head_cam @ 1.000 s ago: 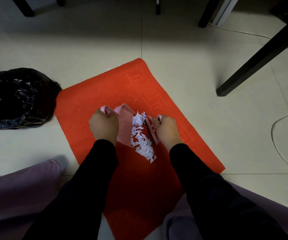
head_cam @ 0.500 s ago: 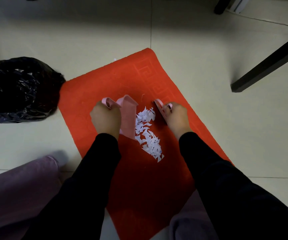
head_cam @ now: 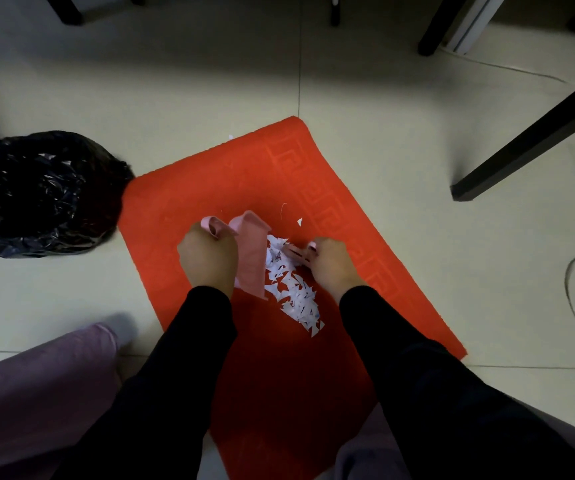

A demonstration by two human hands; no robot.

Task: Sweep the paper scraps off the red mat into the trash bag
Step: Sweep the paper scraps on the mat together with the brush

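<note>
A red mat (head_cam: 189,199) lies slantwise on the tiled floor. A heap of white paper scraps (head_cam: 294,292) sits in its middle. My left hand (head_cam: 208,259) grips the handle of a pink dustpan (head_cam: 253,259), whose mouth faces the scraps from the left. My right hand (head_cam: 332,263) holds a small pink brush (head_cam: 294,252) at the right side of the heap, touching the scraps. One loose scrap (head_cam: 299,221) lies just beyond the heap. The black trash bag (head_cam: 36,192) sits on the floor left of the mat.
Dark furniture legs (head_cam: 528,140) stand to the right and at the back. A thin cable (head_cam: 571,282) curls over the floor on the right. My knees in purple trousers (head_cam: 36,393) flank the mat's near end.
My right hand has swept the brush leftwards into the heap, towards the dustpan. One scrap now lies apart beyond the heap. The left hand and dustpan stay put.
</note>
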